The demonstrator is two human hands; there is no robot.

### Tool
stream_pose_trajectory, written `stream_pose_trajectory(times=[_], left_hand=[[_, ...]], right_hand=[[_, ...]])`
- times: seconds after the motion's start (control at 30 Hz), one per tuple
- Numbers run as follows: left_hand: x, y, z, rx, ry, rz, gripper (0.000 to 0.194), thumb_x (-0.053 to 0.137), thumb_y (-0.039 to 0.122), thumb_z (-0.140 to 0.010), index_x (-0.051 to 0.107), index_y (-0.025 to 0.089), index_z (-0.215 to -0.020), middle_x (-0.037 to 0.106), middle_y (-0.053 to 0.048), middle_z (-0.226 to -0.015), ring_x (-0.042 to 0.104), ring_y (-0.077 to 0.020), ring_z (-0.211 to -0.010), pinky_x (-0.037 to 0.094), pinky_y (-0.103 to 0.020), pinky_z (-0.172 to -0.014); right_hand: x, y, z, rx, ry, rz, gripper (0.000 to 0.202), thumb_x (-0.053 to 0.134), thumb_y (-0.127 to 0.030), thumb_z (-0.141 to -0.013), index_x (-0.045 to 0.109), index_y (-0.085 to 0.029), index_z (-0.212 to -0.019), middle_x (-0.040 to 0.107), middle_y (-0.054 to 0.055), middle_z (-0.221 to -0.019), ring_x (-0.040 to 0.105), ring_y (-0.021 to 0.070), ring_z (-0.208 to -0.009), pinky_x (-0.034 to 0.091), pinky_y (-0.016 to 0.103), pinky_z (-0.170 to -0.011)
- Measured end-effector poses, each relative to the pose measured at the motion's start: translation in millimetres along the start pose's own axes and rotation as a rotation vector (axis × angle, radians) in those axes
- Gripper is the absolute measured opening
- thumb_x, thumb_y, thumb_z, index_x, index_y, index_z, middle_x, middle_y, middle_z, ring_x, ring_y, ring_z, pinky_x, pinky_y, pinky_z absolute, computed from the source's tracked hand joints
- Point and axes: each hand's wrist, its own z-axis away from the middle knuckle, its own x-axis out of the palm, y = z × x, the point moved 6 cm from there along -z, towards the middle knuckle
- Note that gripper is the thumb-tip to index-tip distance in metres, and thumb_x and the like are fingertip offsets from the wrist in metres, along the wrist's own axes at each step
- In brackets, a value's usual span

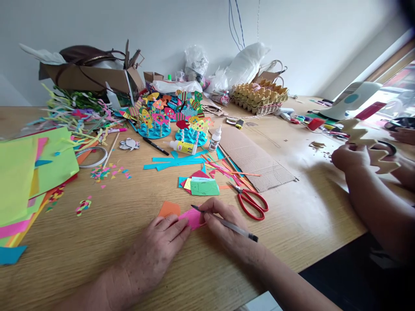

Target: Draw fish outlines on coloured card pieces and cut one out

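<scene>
My right hand [223, 222] holds a dark-tipped pen [235, 227], its tip above a pink paper piece [194, 218] that bears a drawn outline. Flat over the left part of that piece lies my left hand [165, 239], fingers stretched out. An orange paper piece [170, 209] sits just behind the left fingers. Farther back is a small stack with a green paper piece [205, 186] on top. Red-handled scissors [253, 204] rest to the right of it.
Glue bottles [184, 147], blue paper strips [175, 160] and cardboard [256, 162] lie farther back. Coloured sheets [19, 172] are at left. At right, another person's hands [352, 159] hold an egg-carton piece [379, 151] near a glue gun or similar white device [350, 100].
</scene>
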Motion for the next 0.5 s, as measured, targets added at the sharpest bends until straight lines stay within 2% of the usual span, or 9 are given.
stream_pose_trajectory(times=[0.17, 0.5], left_hand=[[4.1, 0.1, 1.4, 0.01, -0.058, 0.013, 0.038, 0.032, 0.004, -0.092, 0.054, 0.011, -0.122, 0.061, -0.008, -0.121, 0.051, -0.0239, -0.103, 0.043, -0.038, -0.084], [0.7, 0.4, 0.3, -0.008, -0.064, -0.009, 0.041, 0.032, 0.002, -0.091, 0.053, 0.012, -0.125, 0.062, -0.007, -0.121, 0.052, -0.0227, -0.103, 0.042, -0.036, -0.085]], right_hand=[[6.1, 7.1, -0.7, -0.032, 0.043, -0.004, 0.011, 0.048, -0.018, -0.077, 0.049, -0.021, -0.066, 0.053, -0.005, -0.054, 0.047, 0.0107, -0.05, 0.036, 0.021, -0.048], [9.9, 6.2, 1.0, -0.042, 0.039, 0.076, 0.009, 0.046, -0.013, -0.073, 0.048, -0.021, -0.068, 0.053, -0.005, -0.054, 0.044, 0.0104, -0.047, 0.032, 0.022, -0.047]])
